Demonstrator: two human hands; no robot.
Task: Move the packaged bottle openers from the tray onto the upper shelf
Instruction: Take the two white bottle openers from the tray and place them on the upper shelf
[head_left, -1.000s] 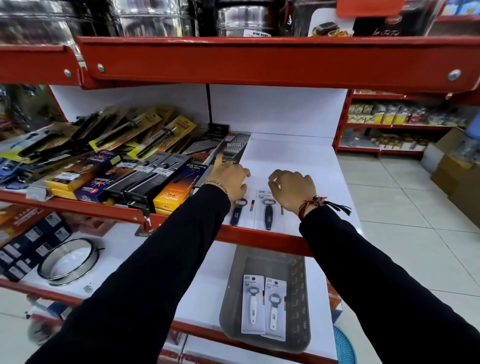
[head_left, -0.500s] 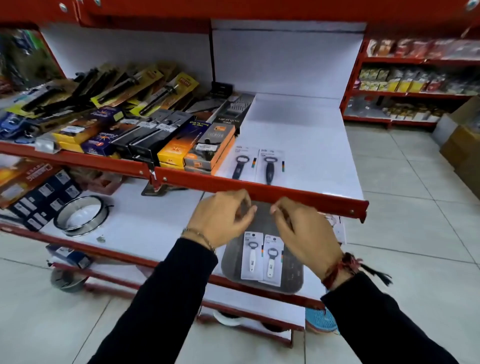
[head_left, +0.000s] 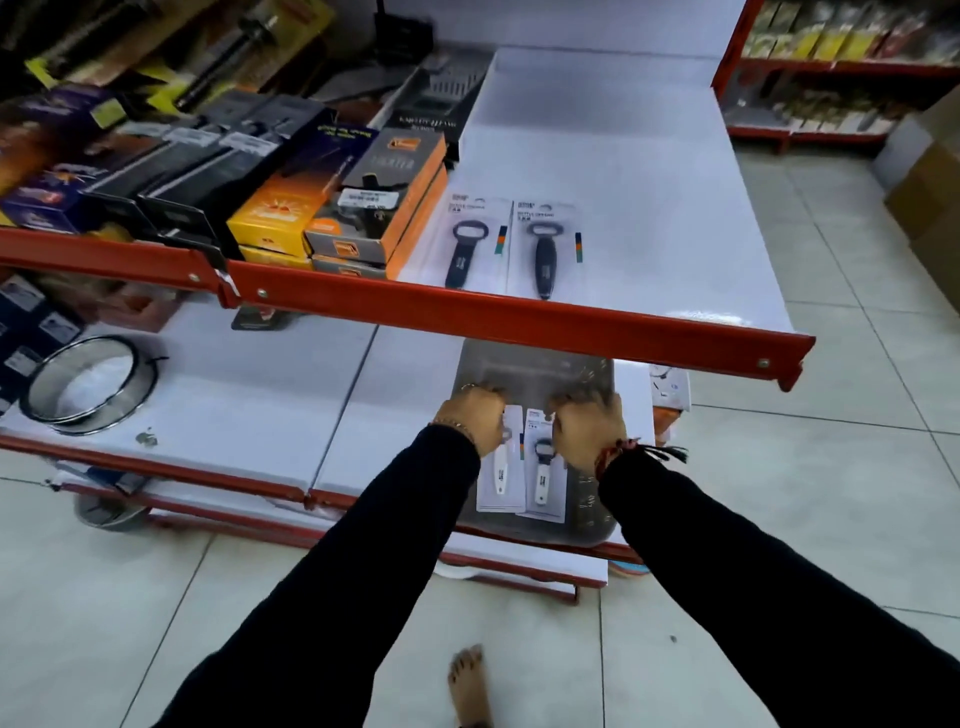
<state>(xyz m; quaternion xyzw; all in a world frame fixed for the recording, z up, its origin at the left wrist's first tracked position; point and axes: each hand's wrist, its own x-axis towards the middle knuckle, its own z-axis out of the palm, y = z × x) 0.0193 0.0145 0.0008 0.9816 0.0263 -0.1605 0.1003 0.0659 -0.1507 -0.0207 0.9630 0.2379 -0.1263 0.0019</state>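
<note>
Two packaged bottle openers with white handles, a left one (head_left: 500, 483) and a right one (head_left: 543, 483), lie flat side by side in a grey see-through tray (head_left: 595, 512) on the lower shelf. My left hand (head_left: 475, 415) has its fingers curled over the top of the left pack. My right hand (head_left: 589, 428) is curled over the top of the right pack. Two dark-handled packaged openers (head_left: 460, 249) (head_left: 543, 254) lie on the white upper shelf (head_left: 623, 182), just behind its red front rail (head_left: 519, 317).
Stacked orange and black boxes (head_left: 374, 208) fill the upper shelf to the left of the openers. A round metal sieve (head_left: 88, 384) sits on the lower shelf at the left. Cardboard boxes (head_left: 930, 192) stand on the floor at right. My bare foot (head_left: 470, 686) is below.
Both hands came off the upper shelf, where the two dark openers stay, dropped below the red rail and now rest on the white packs in the tray. The view tilted downward.
</note>
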